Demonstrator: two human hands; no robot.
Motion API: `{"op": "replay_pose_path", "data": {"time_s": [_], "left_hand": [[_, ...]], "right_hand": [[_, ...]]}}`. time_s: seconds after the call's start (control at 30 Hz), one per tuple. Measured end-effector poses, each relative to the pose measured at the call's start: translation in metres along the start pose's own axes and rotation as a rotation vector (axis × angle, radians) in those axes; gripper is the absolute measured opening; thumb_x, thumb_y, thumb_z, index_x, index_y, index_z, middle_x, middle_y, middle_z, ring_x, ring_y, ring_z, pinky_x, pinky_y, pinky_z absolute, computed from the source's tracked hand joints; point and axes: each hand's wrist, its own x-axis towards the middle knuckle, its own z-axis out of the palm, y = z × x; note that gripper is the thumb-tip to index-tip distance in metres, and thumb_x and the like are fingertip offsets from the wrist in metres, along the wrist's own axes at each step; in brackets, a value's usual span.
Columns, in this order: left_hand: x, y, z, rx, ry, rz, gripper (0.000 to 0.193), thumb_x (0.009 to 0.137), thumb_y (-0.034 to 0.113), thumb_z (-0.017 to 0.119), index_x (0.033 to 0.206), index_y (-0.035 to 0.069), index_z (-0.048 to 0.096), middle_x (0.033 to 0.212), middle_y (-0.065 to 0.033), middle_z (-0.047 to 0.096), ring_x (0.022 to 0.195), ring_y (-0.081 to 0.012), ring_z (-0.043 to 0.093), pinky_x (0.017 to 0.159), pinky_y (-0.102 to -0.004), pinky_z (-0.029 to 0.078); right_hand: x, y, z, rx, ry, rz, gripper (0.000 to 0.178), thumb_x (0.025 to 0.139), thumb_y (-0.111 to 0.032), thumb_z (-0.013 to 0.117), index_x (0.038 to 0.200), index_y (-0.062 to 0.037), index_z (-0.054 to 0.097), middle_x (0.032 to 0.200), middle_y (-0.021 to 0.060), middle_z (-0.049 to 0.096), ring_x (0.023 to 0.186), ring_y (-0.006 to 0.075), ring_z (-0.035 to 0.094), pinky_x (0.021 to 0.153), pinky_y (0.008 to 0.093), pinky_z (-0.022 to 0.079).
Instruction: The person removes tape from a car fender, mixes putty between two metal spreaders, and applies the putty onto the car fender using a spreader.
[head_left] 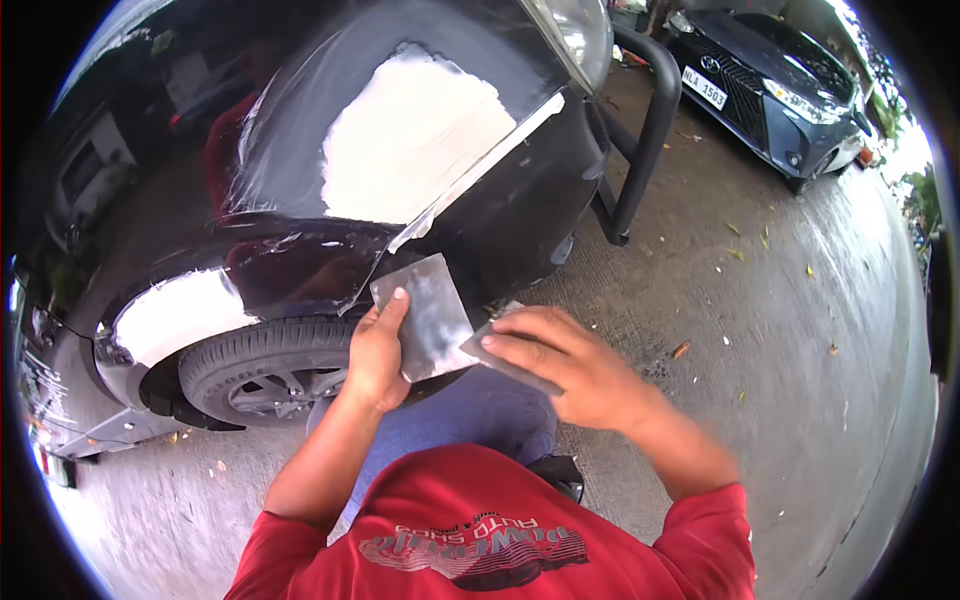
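My left hand (pixel 377 352) grips a flat, rectangular metal mixing plate (pixel 435 315), its thumb lying over the top face. Pale smears mark the plate's lower part. In my right hand (pixel 575 362) is a flat grey putty spreader (pixel 512 368), and its edge meets or overlaps the plate's right side. Beyond both hands is a black car fender (pixel 340 255) with a large white filler patch (pixel 415 140). Another white patch (pixel 185 315) covers part of the wheel arch. A strip of pale masking tape (pixel 490 168) runs along the panel seam.
Just left of my arms is the car's front wheel (pixel 265 372). A black tubular bumper guard (pixel 648 130) juts out at the upper right. Farther off, a dark blue car (pixel 765 90) stands on the concrete ground (pixel 740 330), where scattered leaves lie.
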Motion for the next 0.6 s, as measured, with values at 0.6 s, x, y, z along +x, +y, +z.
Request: {"op": "replay_pose_path", "data": {"time_s": [0.6], "left_hand": [[-0.026, -0.002, -0.021, -0.217, -0.295, 0.025, 0.033, 0.111, 0.022, 0.068, 0.138, 0.004, 0.067, 0.124, -0.0119, 0.077, 0.111, -0.0257, 0.078, 0.098, -0.0445, 0.065]], "right_hand": [[-0.023, 0.051, 0.056, -0.177, 0.211, 0.033, 0.071, 0.086, 0.006, 0.073, 0.151, -0.0214, 0.065, 0.145, 0.0183, 0.055, 0.135, 0.0427, 0.057, 0.114, 0.0530, 0.052]]}}
